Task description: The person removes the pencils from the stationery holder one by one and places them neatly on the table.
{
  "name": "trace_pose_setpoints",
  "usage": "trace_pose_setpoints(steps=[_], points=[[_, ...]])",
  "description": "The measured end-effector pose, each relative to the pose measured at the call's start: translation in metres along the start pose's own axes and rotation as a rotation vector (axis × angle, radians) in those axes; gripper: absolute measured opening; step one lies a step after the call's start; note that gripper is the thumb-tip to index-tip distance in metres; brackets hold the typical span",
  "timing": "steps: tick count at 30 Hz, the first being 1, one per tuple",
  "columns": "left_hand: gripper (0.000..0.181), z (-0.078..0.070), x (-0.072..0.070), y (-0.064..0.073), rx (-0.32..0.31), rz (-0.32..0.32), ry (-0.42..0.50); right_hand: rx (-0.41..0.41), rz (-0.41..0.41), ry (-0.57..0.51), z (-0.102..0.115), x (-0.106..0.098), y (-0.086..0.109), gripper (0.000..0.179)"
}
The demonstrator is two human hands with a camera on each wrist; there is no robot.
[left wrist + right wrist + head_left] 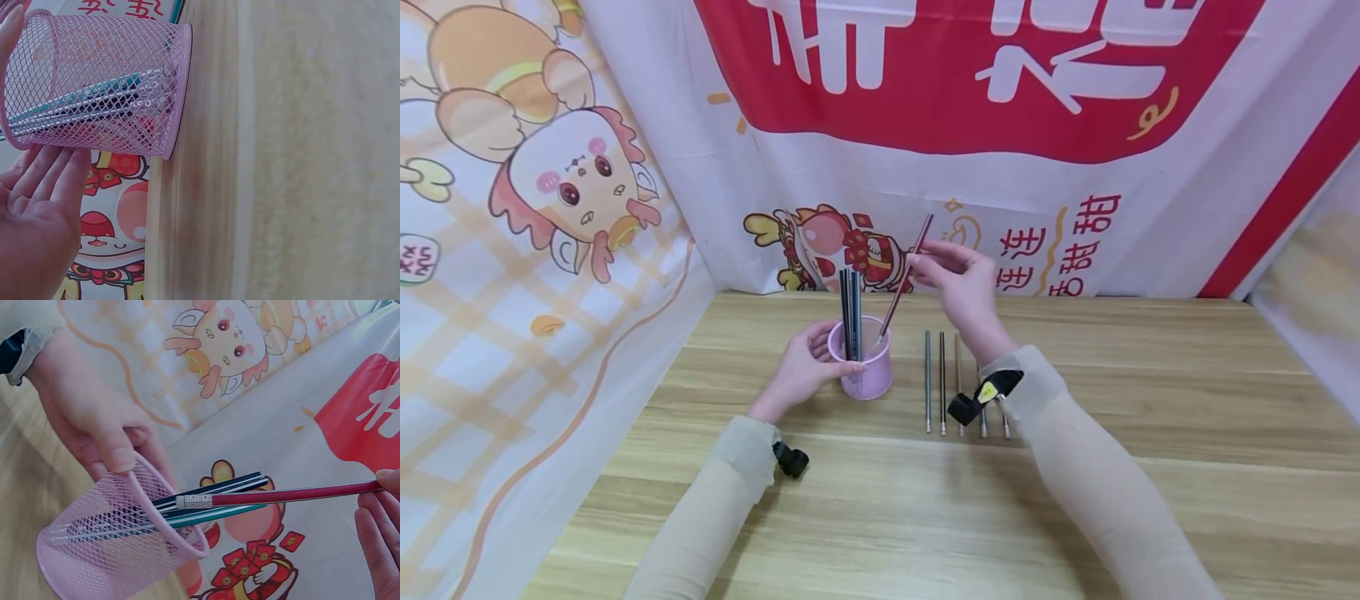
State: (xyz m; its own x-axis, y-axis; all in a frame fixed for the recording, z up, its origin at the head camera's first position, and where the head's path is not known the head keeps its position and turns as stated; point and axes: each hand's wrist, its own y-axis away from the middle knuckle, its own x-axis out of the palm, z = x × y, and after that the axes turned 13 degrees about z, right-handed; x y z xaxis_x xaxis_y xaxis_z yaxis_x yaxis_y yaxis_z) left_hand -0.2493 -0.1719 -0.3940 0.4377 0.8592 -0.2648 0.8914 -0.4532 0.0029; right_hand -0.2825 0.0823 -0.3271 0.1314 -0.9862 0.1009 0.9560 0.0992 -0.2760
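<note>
A pink mesh pencil cup [874,383] stands upright on the table with several dark and green pencils [240,482] leaning inside it. My left hand [799,367] holds the cup from the left, thumb over the near rim and fingers around the far side. High on its shaft, a red pencil [904,283] is pinched between the thumb and fingers of my right hand [964,287]. It slants down to the left, its silver ferrule and eraser end [195,501] lowest, at the mouth of the cup.
Right of the cup, several pencils lie side by side on the wooden table [865,517], among them a grey-green one [928,383] and a black one [943,383]. My right forearm partly covers the others. A printed cloth [715,208] hangs behind the table.
</note>
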Motion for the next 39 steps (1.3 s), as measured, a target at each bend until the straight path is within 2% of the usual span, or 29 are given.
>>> trace_pose_setpoints(steps=[6,15,17,22,24,29,39], points=[[0.086,0.001,-0.001,0.000,0.008,0.000,0.000,-0.046,-0.016,-0.010,0.009,-0.016,0.001,0.039],[0.085,0.001,-0.001,0.001,0.001,0.000,-0.004,-0.046,-0.048,-0.011,0.017,-0.046,0.006,0.043],[0.085,0.007,-0.003,-0.002,-0.003,-0.002,-0.005,-0.045,-0.056,0.000,0.017,-0.053,0.007,0.043],[0.087,0.028,-0.007,-0.012,-0.001,-0.012,-0.009,-0.015,-0.068,0.033,0.017,-0.069,0.013,0.048],[0.087,0.031,-0.007,-0.013,0.008,-0.015,-0.011,0.001,-0.074,0.042,0.017,-0.075,0.015,0.049],[0.088,0.032,-0.007,-0.013,0.022,-0.020,-0.023,0.038,-0.099,0.067,0.015,-0.089,0.018,0.050],[0.091,0.031,-0.006,-0.014,0.010,-0.011,-0.004,0.071,-0.122,0.137,0.003,-0.112,0.024,0.047]])
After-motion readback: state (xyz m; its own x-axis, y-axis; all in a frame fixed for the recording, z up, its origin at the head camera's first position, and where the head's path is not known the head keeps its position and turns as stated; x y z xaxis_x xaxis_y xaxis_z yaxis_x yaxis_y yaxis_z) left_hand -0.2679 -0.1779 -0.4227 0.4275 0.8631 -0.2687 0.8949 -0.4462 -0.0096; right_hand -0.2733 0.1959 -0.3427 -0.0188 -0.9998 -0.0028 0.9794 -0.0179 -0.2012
